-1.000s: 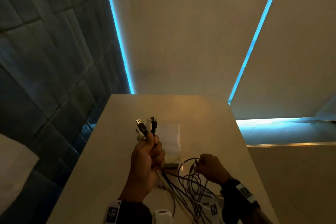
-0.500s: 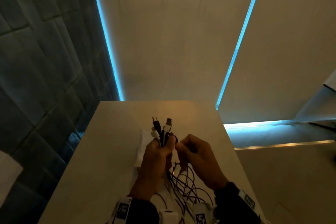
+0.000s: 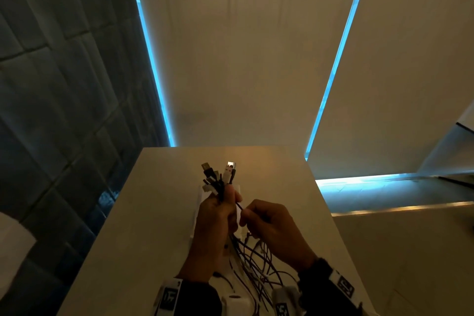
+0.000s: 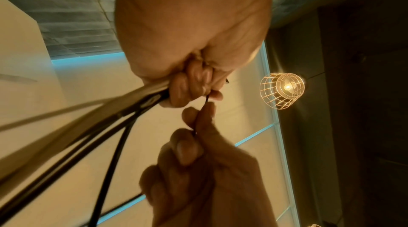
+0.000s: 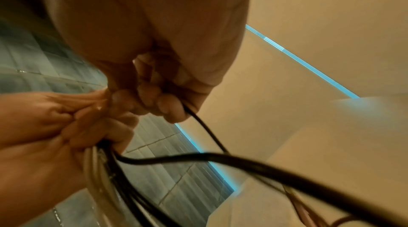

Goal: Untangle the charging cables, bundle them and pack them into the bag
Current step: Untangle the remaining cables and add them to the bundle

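Observation:
My left hand (image 3: 224, 204) grips a bunch of black and white charging cables (image 3: 252, 259) upright, and their plugs (image 3: 220, 174) stick up above the fist. My right hand (image 3: 247, 215) is close beside it and pinches one thin black cable (image 3: 239, 206) just below the left thumb. The loose cable lengths hang in tangled loops toward my wrists. In the left wrist view the left hand (image 4: 194, 87) clamps the cable bunch (image 4: 114, 117). In the right wrist view the right hand (image 5: 159, 101) holds a black cable (image 5: 207, 131). A pale flat bag (image 3: 200, 200) lies on the table, mostly hidden under my hands.
The narrow beige table (image 3: 154, 213) ends at a wall with blue light strips (image 3: 151, 59). Its left edge drops beside a dark tiled wall (image 3: 64, 110). A lower ledge (image 3: 397, 210) runs to the right. A caged lamp (image 4: 282, 89) hangs overhead.
My right hand rose from the loose loops at the lower right to beside the left hand and now pinches a black cable there. The left hand keeps its grip on the plug ends.

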A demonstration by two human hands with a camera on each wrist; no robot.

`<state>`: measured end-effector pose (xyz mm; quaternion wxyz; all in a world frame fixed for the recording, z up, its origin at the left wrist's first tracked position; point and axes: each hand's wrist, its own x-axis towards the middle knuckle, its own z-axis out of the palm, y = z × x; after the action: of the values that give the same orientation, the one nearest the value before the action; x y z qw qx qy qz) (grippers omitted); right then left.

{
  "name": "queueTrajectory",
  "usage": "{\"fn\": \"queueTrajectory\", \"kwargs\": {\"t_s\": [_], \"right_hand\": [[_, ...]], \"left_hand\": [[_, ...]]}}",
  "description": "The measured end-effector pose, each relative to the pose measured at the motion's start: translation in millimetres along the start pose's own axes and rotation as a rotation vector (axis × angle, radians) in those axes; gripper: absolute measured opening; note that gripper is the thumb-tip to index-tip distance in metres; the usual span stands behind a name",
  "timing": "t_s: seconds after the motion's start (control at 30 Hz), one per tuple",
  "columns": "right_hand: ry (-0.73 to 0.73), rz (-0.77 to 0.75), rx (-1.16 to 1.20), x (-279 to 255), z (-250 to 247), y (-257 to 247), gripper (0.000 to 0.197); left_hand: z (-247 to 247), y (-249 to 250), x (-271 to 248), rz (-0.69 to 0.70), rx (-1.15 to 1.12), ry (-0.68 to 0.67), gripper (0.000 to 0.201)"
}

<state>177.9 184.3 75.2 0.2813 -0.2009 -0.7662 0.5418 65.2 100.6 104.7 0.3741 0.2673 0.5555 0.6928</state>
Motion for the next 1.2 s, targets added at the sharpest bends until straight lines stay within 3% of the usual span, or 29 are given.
{"fn": "queueTrajectory", "kwargs": {"t_s": [0.23,0.37,0.73,0.83,0.97,1.1,1.2], "right_hand": [[0.016,0.063,-0.104,-4.7,0.4,47.9,0.028],[0.029,0.133,-0.085,-4.8,4.1,70.2,0.03],[0.005,0.172,-0.012,-5.2,22.1,103.6,0.039],[-0.005,0.214,-0.042,-5.7,22.1,113.3,0.031],[0.025,0.294,-0.106,-11.5,14.5,128.5,0.042],[0.133,0.268,-0.125,-4.9,7.8,100.4,0.033],[0.16,0.159,0.029,3.8,2.7,47.9,0.029]], "left_hand": [[-9.9,-2.3,8.0,0.006,-0.141,0.107,0.035],[-8.6,1.3,6.6,0.011,-0.265,0.046,0.035],[-18.5,3.9,7.4,0.037,-0.29,0.014,0.038],[-23.0,6.0,8.2,0.04,-0.297,0.015,0.038],[-29.3,9.9,9.4,0.028,-0.313,0.02,0.037],[-31.5,12.6,9.2,-0.025,-0.292,0.024,0.039],[-30.5,10.7,7.3,-0.061,-0.192,0.054,0.039]]}}
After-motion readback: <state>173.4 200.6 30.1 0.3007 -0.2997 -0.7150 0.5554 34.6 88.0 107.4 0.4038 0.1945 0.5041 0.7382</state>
